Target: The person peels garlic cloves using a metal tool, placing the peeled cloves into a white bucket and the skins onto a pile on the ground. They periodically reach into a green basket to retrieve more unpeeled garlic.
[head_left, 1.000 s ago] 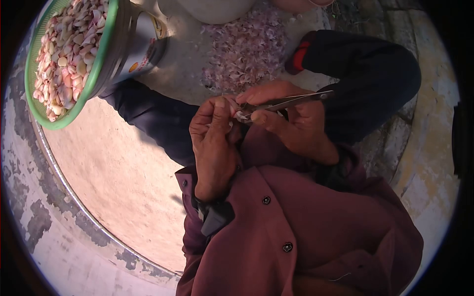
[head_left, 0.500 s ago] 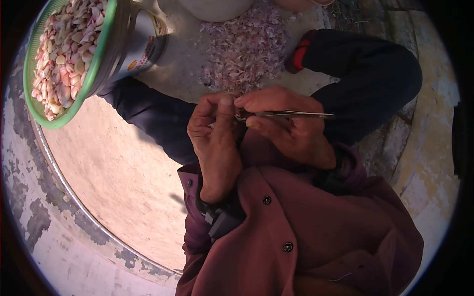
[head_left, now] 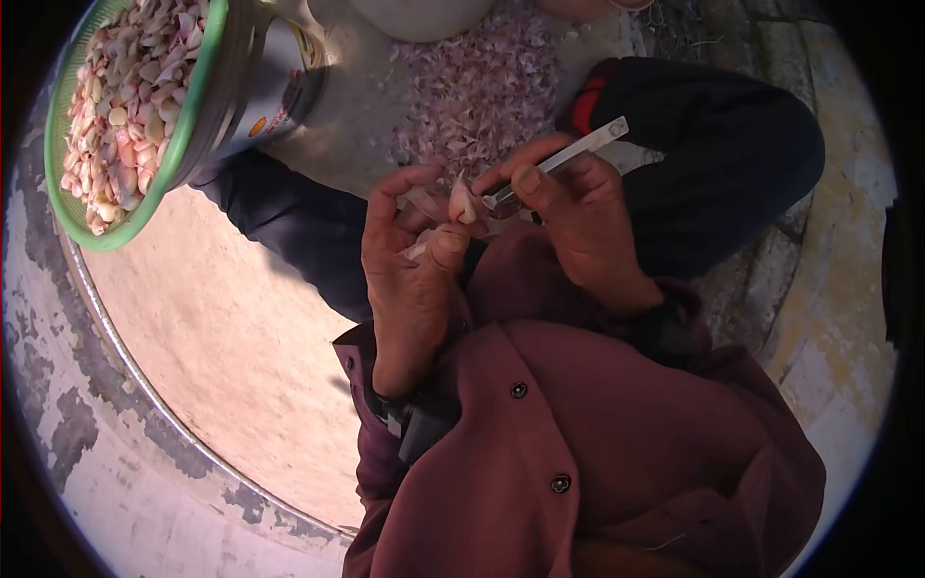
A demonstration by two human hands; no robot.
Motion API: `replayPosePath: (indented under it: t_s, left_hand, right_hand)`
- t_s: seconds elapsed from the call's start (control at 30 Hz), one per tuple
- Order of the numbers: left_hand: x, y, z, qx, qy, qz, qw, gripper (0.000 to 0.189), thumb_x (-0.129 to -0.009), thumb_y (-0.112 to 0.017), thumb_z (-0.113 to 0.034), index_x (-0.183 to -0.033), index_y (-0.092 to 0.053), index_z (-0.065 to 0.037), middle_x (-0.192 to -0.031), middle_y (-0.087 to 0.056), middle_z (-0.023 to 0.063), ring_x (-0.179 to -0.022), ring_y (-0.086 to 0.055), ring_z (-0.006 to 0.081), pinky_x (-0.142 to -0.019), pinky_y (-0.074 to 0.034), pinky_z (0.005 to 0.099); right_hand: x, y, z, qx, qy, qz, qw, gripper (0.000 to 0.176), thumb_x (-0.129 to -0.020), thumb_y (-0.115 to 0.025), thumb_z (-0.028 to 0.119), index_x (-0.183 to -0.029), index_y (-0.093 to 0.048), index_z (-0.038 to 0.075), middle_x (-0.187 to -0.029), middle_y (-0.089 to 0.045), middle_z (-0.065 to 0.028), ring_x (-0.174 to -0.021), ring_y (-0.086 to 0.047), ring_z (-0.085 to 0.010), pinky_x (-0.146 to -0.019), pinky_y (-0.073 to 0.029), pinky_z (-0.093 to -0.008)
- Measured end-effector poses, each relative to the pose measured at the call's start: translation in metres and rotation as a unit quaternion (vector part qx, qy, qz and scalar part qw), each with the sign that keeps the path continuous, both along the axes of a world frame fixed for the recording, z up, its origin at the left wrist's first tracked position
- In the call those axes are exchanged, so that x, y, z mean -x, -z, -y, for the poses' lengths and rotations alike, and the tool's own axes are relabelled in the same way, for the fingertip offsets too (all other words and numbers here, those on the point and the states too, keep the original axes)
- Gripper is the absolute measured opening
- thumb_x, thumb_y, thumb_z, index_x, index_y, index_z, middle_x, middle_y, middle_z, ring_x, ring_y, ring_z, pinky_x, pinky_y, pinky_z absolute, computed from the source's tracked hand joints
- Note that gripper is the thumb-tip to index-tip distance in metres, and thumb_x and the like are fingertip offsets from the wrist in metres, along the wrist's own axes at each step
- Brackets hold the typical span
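A pinkish garlic clove (head_left: pixel 462 200) points upward between the fingers and thumb of my left hand (head_left: pixel 409 265). More pale pieces of garlic (head_left: pixel 414 252) show tucked in that palm. My right hand (head_left: pixel 593 222) pinches a slim, flat metal tool (head_left: pixel 583 146) with a small hole at its outer end; its working end sits right beside the clove. The exact kind of tool cannot be made out. Both hands are over my lap, close in front of the maroon jacket (head_left: pixel 655 414).
Garlic cloves fill a green plastic basket (head_left: pixel 72 226) at upper left, set on a labelled bucket (head_left: pixel 279 82). A heap of papery garlic skins (head_left: pixel 482 87) lies on the ground between my legs. Pale rounded containers (head_left: pixel 424 14) stand at the top edge.
The hands have opened apart slightly and the clove has come into view. The metal tool has swung from nearly level to slanting up to the right.
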State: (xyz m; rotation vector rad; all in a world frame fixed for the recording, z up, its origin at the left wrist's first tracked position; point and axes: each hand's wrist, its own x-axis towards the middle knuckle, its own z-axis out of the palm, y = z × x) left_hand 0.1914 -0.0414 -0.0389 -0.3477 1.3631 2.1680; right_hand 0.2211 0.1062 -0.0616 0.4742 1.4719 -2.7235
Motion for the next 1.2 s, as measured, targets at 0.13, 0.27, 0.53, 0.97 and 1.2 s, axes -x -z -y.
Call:
replayPosePath:
  t_s: [0.13,0.27,0.53,0.97,1.2]
  left_hand:
    - [-0.005,0.009,0.002,0.069,0.002,-0.11,0.992,0.032,-0.085,-0.071,-0.005,-0.113,-0.056,-0.003,-0.092,-0.063,0.0025,-0.085,-0.057,0.0057,-0.076,-0.046,0.0187]
    - [-0.004,0.003,0.004,0.06,-0.019,-0.041,0.997,0.024,-0.086,-0.068,-0.003,-0.109,-0.06,-0.002,-0.096,-0.064,0.0034,-0.087,-0.057,0.0061,-0.078,-0.046,0.0199]
    - [0.002,0.012,0.011,0.237,0.076,-0.148,0.957,0.031,-0.087,-0.063,0.001,-0.118,-0.061,0.0,-0.095,-0.065,0.0057,-0.086,-0.059,0.0088,-0.077,-0.046,0.0208]
    - [0.006,0.008,0.007,0.376,0.15,-0.367,0.837,0.036,-0.079,-0.064,0.007,-0.114,-0.061,0.001,-0.09,-0.063,0.0156,-0.074,-0.065,0.0287,-0.063,-0.05,0.0338]
    - [-0.001,0.019,0.004,0.223,0.093,-0.272,0.931,0.035,-0.082,-0.064,0.006,-0.116,-0.061,0.0,-0.093,-0.066,0.0113,-0.083,-0.064,0.0164,-0.071,-0.05,0.0257]
  right_hand:
    - [0.0,-0.001,0.004,0.014,-0.006,-0.022,1.0,0.015,-0.095,-0.059,0.017,-0.099,-0.06,0.003,-0.095,-0.069,-0.0125,-0.085,-0.064,-0.0136,-0.077,-0.051,-0.0283]
    - [0.001,0.007,0.001,0.009,0.013,0.002,1.0,0.013,-0.095,-0.058,0.014,-0.1,-0.061,0.002,-0.095,-0.069,-0.0117,-0.085,-0.063,-0.0131,-0.078,-0.051,-0.0277]
    - [0.003,0.031,-0.02,-0.223,-0.008,0.014,0.975,0.015,-0.093,-0.061,0.009,-0.105,-0.062,0.0,-0.102,-0.067,-0.0106,-0.092,-0.063,-0.015,-0.08,-0.05,-0.0262]
    - [0.0,-0.004,-0.004,-0.123,-0.05,-0.011,0.991,0.018,-0.093,-0.061,0.012,-0.104,-0.062,-0.002,-0.1,-0.067,-0.0115,-0.092,-0.065,-0.0146,-0.082,-0.052,-0.0274]
    - [0.003,0.002,-0.012,0.087,-0.033,0.098,0.991,0.018,-0.098,-0.054,0.02,-0.101,-0.059,0.003,-0.099,-0.067,-0.0126,-0.088,-0.067,-0.0166,-0.077,-0.055,-0.0298]
